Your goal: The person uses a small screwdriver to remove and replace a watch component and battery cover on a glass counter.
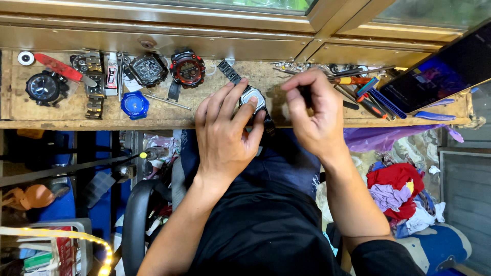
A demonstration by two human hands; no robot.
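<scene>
Head view, left hand (225,135) gripping black digital watch (252,99), fingers curled over it, right hand (313,115) pinching small dark tool (305,94) beside it

Place: small watch-repair workshop.
Bench (61,115): worn wood under a window frame.
Evidence: loose watches (187,68), strap links (94,105), screwdrivers (358,81) and tweezers (432,115) lay scattered on it.

Narrow worn wooden workbench (61,110) runs under metal-framed window (204,10), greenery blurred beyond glass. Black chair arm (134,220) curves at lower left. String of warm lights (76,237) glows near bottom edge. Heap of red and white cloth (396,197) lies on floor at right.
</scene>
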